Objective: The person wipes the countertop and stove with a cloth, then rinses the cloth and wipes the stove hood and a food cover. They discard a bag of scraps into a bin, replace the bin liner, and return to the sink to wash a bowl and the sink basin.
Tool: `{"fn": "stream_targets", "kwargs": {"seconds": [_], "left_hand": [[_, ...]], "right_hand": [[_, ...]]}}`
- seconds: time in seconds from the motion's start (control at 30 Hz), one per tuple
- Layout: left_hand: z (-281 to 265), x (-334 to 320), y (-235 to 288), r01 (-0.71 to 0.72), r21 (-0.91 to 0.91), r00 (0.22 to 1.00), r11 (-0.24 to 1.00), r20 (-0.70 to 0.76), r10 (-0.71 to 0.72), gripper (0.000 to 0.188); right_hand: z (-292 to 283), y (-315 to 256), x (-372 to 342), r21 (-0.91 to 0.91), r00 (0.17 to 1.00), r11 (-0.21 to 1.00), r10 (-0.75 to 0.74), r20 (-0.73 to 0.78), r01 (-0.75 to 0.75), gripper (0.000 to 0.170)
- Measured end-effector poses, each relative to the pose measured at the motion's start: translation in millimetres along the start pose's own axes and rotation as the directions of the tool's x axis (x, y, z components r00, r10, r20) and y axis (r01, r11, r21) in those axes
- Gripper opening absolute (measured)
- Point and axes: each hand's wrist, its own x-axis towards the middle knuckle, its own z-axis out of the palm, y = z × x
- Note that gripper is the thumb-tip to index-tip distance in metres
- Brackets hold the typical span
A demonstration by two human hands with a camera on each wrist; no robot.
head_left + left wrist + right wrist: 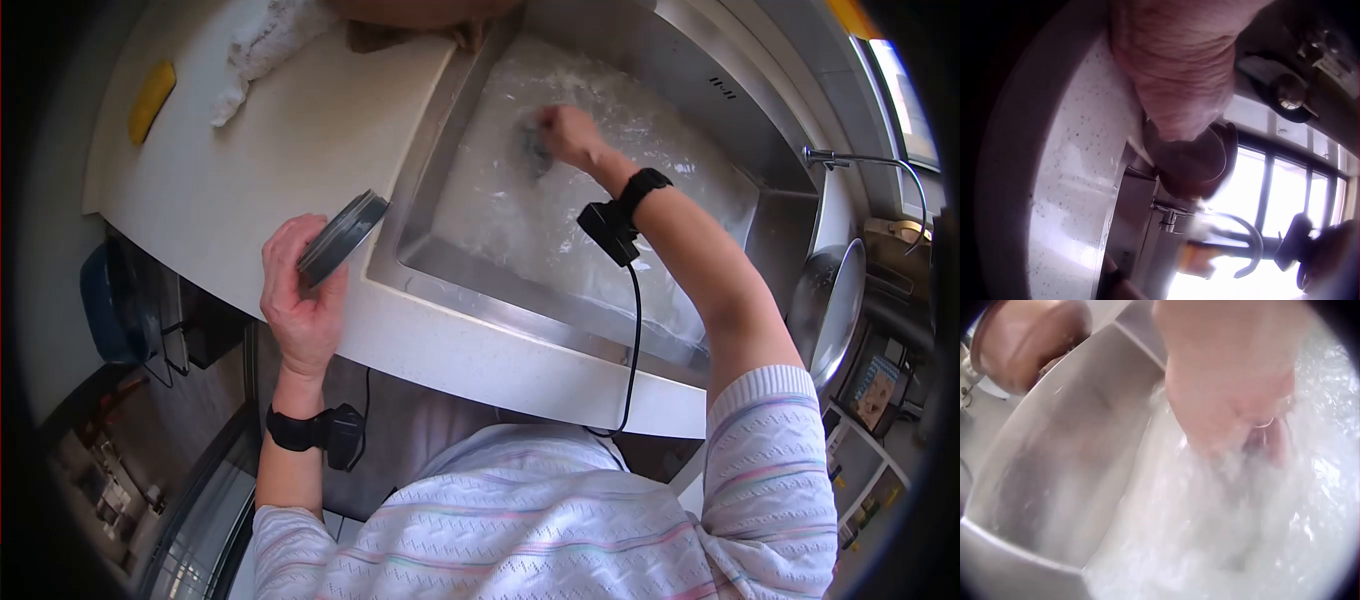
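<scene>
A round grey lid-like piece [342,238], tilted on edge, is gripped by the left hand [303,300] between thumb and fingers, over the counter beside the sink. In the left wrist view the left hand [1179,75] covers part of a round object [1191,156]. The right hand [575,138] is low in the sink water [510,200], its fingers curled at a blurred, greyish item [535,150] under the surface. The right wrist view has the right hand [1229,394] dipping its fingertips into cloudy water [1166,525]; what they grip is mostly hidden.
The steel sink [470,290] has a front rim beside the white counter [300,120]. A yellow object [152,100] and a white cloth [265,50] lie on the counter. A brown bowl [1029,344] stands past the sink, and a tap [870,160] is at the right.
</scene>
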Motion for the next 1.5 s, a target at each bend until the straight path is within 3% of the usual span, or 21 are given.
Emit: {"fn": "stream_targets", "kwargs": {"seconds": [0.03, 0.1, 0.17, 0.23, 0.33, 0.4, 0.47, 0.53, 0.63, 0.67, 0.73, 0.77, 0.83, 0.87, 0.93, 1.03, 1.13, 1.27, 1.33, 1.47, 1.5], "left_hand": [[0.7, -0.2, 0.0, 0.010, -0.015, 1.000, 1.000, -0.005, -0.010, 0.026], [1.0, -0.4, -0.1, 0.022, -0.031, 1.000, 0.999, -0.007, -0.022, 0.026], [-0.7, 0.0, -0.2, -0.008, -0.029, 1.000, 1.000, -0.001, 0.008, 0.026], [-1.6, 1.0, 0.7, -0.005, -0.011, 1.000, 1.000, -0.012, 0.005, 0.027], [1.3, 0.0, 0.6, 0.001, -0.017, 1.000, 1.000, -0.023, -0.001, 0.029], [0.2, -1.2, 0.3, 0.009, -0.023, 1.000, 1.000, -0.022, -0.010, 0.029], [0.7, -0.4, 1.0, -0.004, -0.008, 1.000, 1.000, -0.030, 0.004, 0.030], [0.2, -1.2, -0.3, -0.002, -0.022, 1.000, 1.000, -0.009, 0.001, 0.028], [-1.2, -2.7, -1.4, 0.004, -0.025, 1.000, 1.000, 0.010, -0.003, 0.028], [-1.2, -2.3, -1.4, -0.002, -0.017, 1.000, 1.000, 0.011, 0.002, 0.028], [-0.9, -2.3, -2.8, 0.006, -0.036, 1.000, 0.999, 0.008, -0.006, 0.028], [-1.5, -3.1, -4.2, 0.018, -0.052, 1.000, 0.998, 0.002, -0.018, 0.028], [-2.6, -2.7, -5.4, 0.004, -0.031, 1.000, 1.000, 0.007, -0.004, 0.028], [-3.2, -2.2, -5.6, -0.013, -0.013, 1.000, 1.000, 0.017, 0.013, 0.029], [-3.1, -0.4, -3.1, -0.016, 0.004, 1.000, 1.000, 0.020, 0.016, 0.029], [-2.9, 0.0, -2.3, -0.009, 0.013, 1.000, 1.000, 0.016, 0.008, 0.029], [-2.7, 0.4, -3.2, -0.005, 0.008, 1.000, 1.000, 0.010, 0.005, 0.029], [-1.3, 5.4, 0.0, 0.014, 0.037, 0.999, 0.999, -0.030, -0.013, 0.033], [-1.8, 7.1, 1.2, 0.014, 0.041, 1.000, 0.999, -0.025, -0.013, 0.032], [-3.5, 8.1, 0.9, 0.029, 0.052, 1.000, 0.998, 0.000, -0.029, 0.031], [-2.6, 8.2, 0.6, 0.026, 0.057, 1.000, 0.998, 0.006, -0.026, 0.031]], "right_hand": [[-6.7, -14.1, 2.2, 0.232, 0.997, 0.970, 0.070, 0.032, -0.076, 0.024], [-8.8, -44.0, -9.6, 0.410, 0.971, 0.911, -0.133, 0.200, 0.040, 0.027], [-7.4, -61.8, -20.4, 0.678, 0.869, 0.725, -0.254, 0.425, -0.120, 0.032], [-23.9, -94.2, -51.3, 0.689, 0.855, 0.703, -0.240, 0.460, -0.174, 0.036], [-24.1, -125.5, -88.5, 0.675, 0.846, 0.732, -0.298, 0.442, -0.095, 0.036], [-5.6, -130.3, -105.3, 0.640, 0.803, 0.767, -0.410, 0.432, 0.047, 0.047], [-24.7, -112.8, -128.7, 0.599, 0.756, 0.790, -0.310, 0.576, -0.131, 0.056], [-32.8, -69.7, -164.6, 0.445, 0.734, 0.852, -0.112, 0.670, -0.275, 0.054], [-31.7, 21.0, -224.4, 0.146, 0.616, 0.871, 0.204, 0.761, -0.469, 0.052], [-22.9, 61.9, -243.3, 0.124, 0.610, 0.907, 0.165, 0.775, -0.403, 0.042], [-30.4, 82.1, -253.0, -0.097, 0.530, 0.953, 0.243, 0.812, -0.288, 0.033], [-25.1, 86.1, -247.2, -0.099, 0.528, 0.954, 0.242, 0.814, -0.284, 0.033], [-7.3, 95.7, -224.1, -0.253, 0.490, 0.963, 0.176, 0.854, 0.094, 0.025], [5.5, 96.7, -212.2, -0.198, 0.552, 0.948, 0.029, 0.833, 0.248, 0.021], [15.7, 61.2, -177.6, -0.140, 0.625, 0.980, 0.022, 0.780, 0.140, 0.019], [52.8, 28.1, -135.3, -0.001, 0.800, 0.973, -0.189, 0.570, 0.230, 0.017], [62.0, -9.5, -96.0, 0.044, 0.783, 0.912, -0.375, 0.497, 0.409, 0.024], [71.2, -40.5, -76.5, 0.146, 0.781, 0.878, -0.474, 0.408, 0.457, 0.033], [79.5, -42.6, -69.5, -0.075, 0.662, 0.674, -0.689, 0.295, 0.735, 0.036], [97.3, -28.4, -53.6, -0.337, 0.676, 0.593, -0.697, 0.241, 0.732, 0.041], [105.7, -14.0, -35.1, -0.573, 0.677, 0.467, -0.702, 0.223, 0.673, 0.042]]}}
